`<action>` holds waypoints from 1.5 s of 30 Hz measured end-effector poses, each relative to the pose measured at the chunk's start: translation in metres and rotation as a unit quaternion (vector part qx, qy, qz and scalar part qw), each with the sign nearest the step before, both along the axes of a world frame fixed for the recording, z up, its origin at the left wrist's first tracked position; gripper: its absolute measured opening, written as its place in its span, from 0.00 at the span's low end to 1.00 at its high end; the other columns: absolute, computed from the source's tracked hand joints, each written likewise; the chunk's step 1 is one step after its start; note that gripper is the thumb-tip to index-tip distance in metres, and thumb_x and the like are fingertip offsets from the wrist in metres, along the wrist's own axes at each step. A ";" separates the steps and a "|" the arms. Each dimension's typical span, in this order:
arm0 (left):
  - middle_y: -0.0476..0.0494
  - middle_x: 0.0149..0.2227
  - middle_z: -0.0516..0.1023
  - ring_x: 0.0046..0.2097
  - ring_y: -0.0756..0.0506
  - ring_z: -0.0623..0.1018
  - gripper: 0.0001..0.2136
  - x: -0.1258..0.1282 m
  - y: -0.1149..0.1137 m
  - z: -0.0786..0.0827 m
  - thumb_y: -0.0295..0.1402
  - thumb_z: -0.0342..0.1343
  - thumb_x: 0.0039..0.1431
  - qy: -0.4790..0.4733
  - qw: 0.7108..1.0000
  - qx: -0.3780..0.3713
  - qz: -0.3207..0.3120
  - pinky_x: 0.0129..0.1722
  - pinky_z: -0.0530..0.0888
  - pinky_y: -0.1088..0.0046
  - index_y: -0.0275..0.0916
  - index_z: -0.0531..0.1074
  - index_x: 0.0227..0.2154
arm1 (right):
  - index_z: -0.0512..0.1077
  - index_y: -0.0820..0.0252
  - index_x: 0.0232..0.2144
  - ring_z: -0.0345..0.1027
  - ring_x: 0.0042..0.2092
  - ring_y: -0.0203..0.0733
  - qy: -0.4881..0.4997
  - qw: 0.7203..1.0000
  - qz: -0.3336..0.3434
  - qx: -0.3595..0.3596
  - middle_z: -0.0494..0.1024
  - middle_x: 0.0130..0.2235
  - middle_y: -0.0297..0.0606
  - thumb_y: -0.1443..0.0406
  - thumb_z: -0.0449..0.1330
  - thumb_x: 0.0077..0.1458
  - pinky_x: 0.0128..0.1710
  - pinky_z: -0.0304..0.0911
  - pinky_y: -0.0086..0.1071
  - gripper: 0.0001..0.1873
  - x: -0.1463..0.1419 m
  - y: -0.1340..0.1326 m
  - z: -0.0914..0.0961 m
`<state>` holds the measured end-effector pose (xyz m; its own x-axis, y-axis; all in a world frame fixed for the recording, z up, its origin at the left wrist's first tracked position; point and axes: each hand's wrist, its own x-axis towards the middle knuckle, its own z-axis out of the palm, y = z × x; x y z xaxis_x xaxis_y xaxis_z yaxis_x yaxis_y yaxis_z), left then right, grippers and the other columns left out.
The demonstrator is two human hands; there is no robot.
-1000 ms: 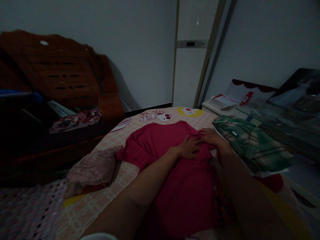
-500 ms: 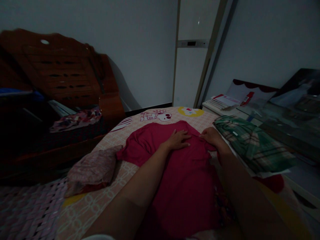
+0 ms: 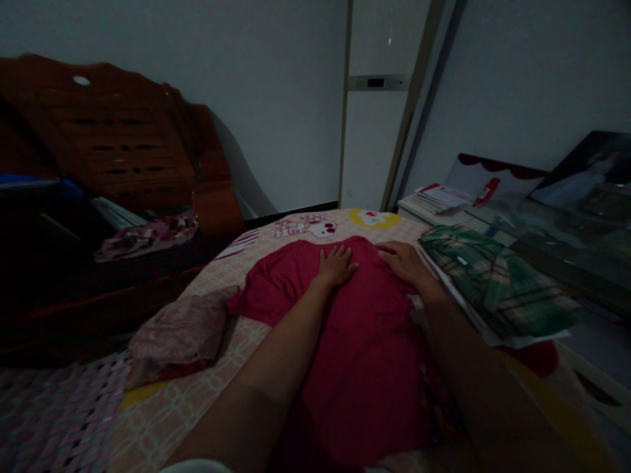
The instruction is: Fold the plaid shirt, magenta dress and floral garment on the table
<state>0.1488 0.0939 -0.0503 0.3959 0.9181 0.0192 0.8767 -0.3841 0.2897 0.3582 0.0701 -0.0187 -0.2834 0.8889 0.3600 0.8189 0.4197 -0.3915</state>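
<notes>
A dark red shirt [image 3: 365,355] lies spread flat on a bed with a pink patterned sheet [image 3: 197,387]. My left hand [image 3: 336,265] rests flat on the shirt near its far edge, fingers stretched out. My right hand [image 3: 404,261] lies flat on the shirt's far right part, fingers extended, close to the left hand. Neither hand grips the cloth. Both forearms reach across the shirt from the near side.
A folded green plaid cloth [image 3: 493,282] lies right of the shirt. A crumpled pink garment [image 3: 177,335] sits at the left. A wooden headboard and cluttered shelf [image 3: 108,164] stand at the left. Papers and books [image 3: 444,197] are stacked at the back right.
My left hand has slid away from me and to the left across the shirt, from its middle right to its far edge. My right hand has shifted slightly farther too.
</notes>
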 end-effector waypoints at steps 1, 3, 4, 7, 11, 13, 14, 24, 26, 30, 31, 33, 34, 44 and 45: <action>0.35 0.70 0.51 0.70 0.34 0.50 0.29 -0.001 0.001 -0.001 0.48 0.40 0.68 -0.004 1.000 0.002 0.013 0.65 0.44 0.38 0.42 0.54 0.67 | 0.73 0.61 0.55 0.70 0.55 0.46 -0.009 0.999 0.028 -0.016 0.76 0.55 0.47 0.62 0.52 0.62 0.57 0.62 0.40 0.22 -0.006 0.000 -0.007; 0.35 0.70 0.52 0.70 0.34 0.51 0.27 -0.001 0.003 -0.001 0.46 0.43 0.67 -0.028 0.999 0.003 0.025 0.64 0.45 0.38 0.42 0.57 0.66 | 0.68 0.64 0.59 0.63 0.61 0.50 -0.064 0.996 0.051 -0.042 0.70 0.60 0.51 0.61 0.53 0.62 0.62 0.56 0.46 0.25 -0.016 -0.001 -0.024; 0.34 0.69 0.55 0.69 0.34 0.54 0.26 -0.002 0.004 0.000 0.45 0.45 0.67 -0.049 0.998 -0.001 0.030 0.64 0.47 0.39 0.41 0.60 0.64 | 0.67 0.64 0.61 0.59 0.64 0.52 -0.092 0.993 0.056 -0.044 0.67 0.62 0.51 0.60 0.53 0.62 0.64 0.52 0.49 0.27 -0.020 -0.001 -0.033; 0.32 0.62 0.67 0.64 0.35 0.66 0.22 -0.013 0.008 0.020 0.38 0.52 0.63 -0.138 0.989 -0.003 0.051 0.63 0.60 0.51 0.36 0.68 0.58 | 0.63 0.63 0.63 0.51 0.68 0.54 -0.142 0.987 0.067 -0.044 0.61 0.66 0.51 0.58 0.52 0.64 0.66 0.46 0.51 0.28 -0.022 -0.002 -0.050; 0.33 0.56 0.74 0.56 0.39 0.74 0.23 -0.065 0.006 0.067 0.36 0.57 0.60 -0.213 0.967 0.081 0.111 0.56 0.68 0.65 0.33 0.70 0.57 | 0.61 0.67 0.64 0.50 0.68 0.55 -0.151 0.985 0.057 -0.063 0.59 0.67 0.54 0.58 0.50 0.65 0.66 0.46 0.51 0.29 -0.017 -0.001 -0.051; 0.33 0.54 0.76 0.53 0.39 0.76 0.24 -0.101 -0.002 0.082 0.38 0.57 0.59 -0.185 0.964 0.108 0.158 0.54 0.69 0.66 0.33 0.71 0.57 | 0.63 0.66 0.63 0.52 0.67 0.54 -0.144 0.985 0.061 -0.076 0.60 0.66 0.53 0.60 0.51 0.64 0.66 0.48 0.50 0.28 -0.017 0.001 -0.043; 0.33 0.54 0.76 0.53 0.39 0.76 0.24 -0.118 -0.007 0.084 0.38 0.57 0.59 -0.155 0.964 0.107 0.187 0.54 0.69 0.67 0.32 0.71 0.57 | 0.65 0.65 0.62 0.55 0.66 0.53 -0.141 0.984 0.071 -0.086 0.63 0.65 0.52 0.61 0.52 0.63 0.65 0.50 0.49 0.27 -0.018 0.003 -0.037; 0.30 0.44 0.81 0.45 0.35 0.79 0.19 -0.206 -0.046 0.040 0.46 0.58 0.53 0.033 0.958 -0.061 0.280 0.40 0.71 0.68 0.34 0.79 0.38 | 0.78 0.59 0.40 0.75 0.39 0.43 0.219 0.913 0.209 -0.274 0.82 0.39 0.43 0.62 0.57 0.59 0.43 0.71 0.40 0.12 -0.126 -0.003 0.004; 0.34 0.39 0.82 0.42 0.37 0.79 0.17 -0.212 -0.046 0.040 0.46 0.61 0.49 0.026 0.962 -0.071 0.264 0.37 0.70 0.70 0.36 0.80 0.33 | 0.77 0.61 0.39 0.75 0.35 0.41 0.341 0.836 0.203 -0.378 0.82 0.38 0.46 0.58 0.60 0.58 0.39 0.72 0.39 0.14 -0.148 -0.007 -0.011; 0.42 0.29 0.80 0.35 0.41 0.78 0.11 -0.217 -0.042 0.038 0.41 0.58 0.50 -0.038 0.972 -0.081 0.220 0.34 0.69 0.71 0.38 0.77 0.25 | 0.77 0.63 0.39 0.76 0.37 0.42 0.483 0.744 0.201 -0.415 0.81 0.42 0.49 0.53 0.65 0.51 0.42 0.72 0.40 0.19 -0.163 -0.013 -0.037; 0.43 0.29 0.80 0.35 0.42 0.77 0.11 -0.216 -0.041 0.037 0.40 0.56 0.51 -0.070 0.971 -0.068 0.220 0.34 0.69 0.71 0.38 0.77 0.25 | 0.77 0.63 0.40 0.77 0.39 0.43 0.494 0.743 0.205 -0.403 0.81 0.43 0.49 0.53 0.65 0.51 0.44 0.72 0.41 0.21 -0.163 -0.013 -0.040; 0.43 0.29 0.79 0.35 0.43 0.76 0.12 -0.212 -0.040 0.034 0.38 0.52 0.53 -0.146 0.961 -0.033 0.232 0.34 0.69 0.71 0.37 0.75 0.25 | 0.78 0.62 0.42 0.77 0.42 0.45 0.474 0.769 0.221 -0.366 0.81 0.44 0.49 0.52 0.64 0.51 0.48 0.71 0.44 0.22 -0.159 -0.013 -0.043; 0.42 0.29 0.79 0.35 0.43 0.75 0.12 -0.209 -0.040 0.033 0.39 0.51 0.54 -0.186 0.953 -0.020 0.238 0.33 0.69 0.71 0.37 0.74 0.24 | 0.79 0.61 0.42 0.77 0.44 0.46 0.442 0.797 0.234 -0.339 0.82 0.44 0.48 0.53 0.64 0.52 0.50 0.69 0.46 0.21 -0.158 -0.012 -0.043; 0.46 0.33 0.82 0.38 0.41 0.78 0.18 -0.195 -0.056 0.049 0.36 0.70 0.33 -0.328 0.918 -0.193 0.114 0.36 0.73 0.72 0.38 0.78 0.33 | 0.81 0.56 0.38 0.74 0.51 0.46 0.174 0.907 0.358 -0.133 0.81 0.48 0.43 0.65 0.56 0.57 0.54 0.65 0.44 0.13 -0.159 -0.021 -0.040; 0.46 0.37 0.82 0.40 0.41 0.79 0.21 -0.194 -0.058 0.053 0.35 0.69 0.34 -0.358 0.907 -0.201 0.089 0.39 0.73 0.72 0.39 0.79 0.36 | 0.80 0.56 0.38 0.73 0.51 0.45 0.159 0.909 0.368 -0.118 0.81 0.49 0.43 0.66 0.55 0.57 0.54 0.64 0.44 0.14 -0.160 -0.021 -0.040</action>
<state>-0.0453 0.0359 0.0025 0.2595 0.9559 -0.1377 0.4452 0.0081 0.8954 0.1986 0.0490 -0.0588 -0.7467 0.5645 0.3520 0.1802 0.6809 -0.7099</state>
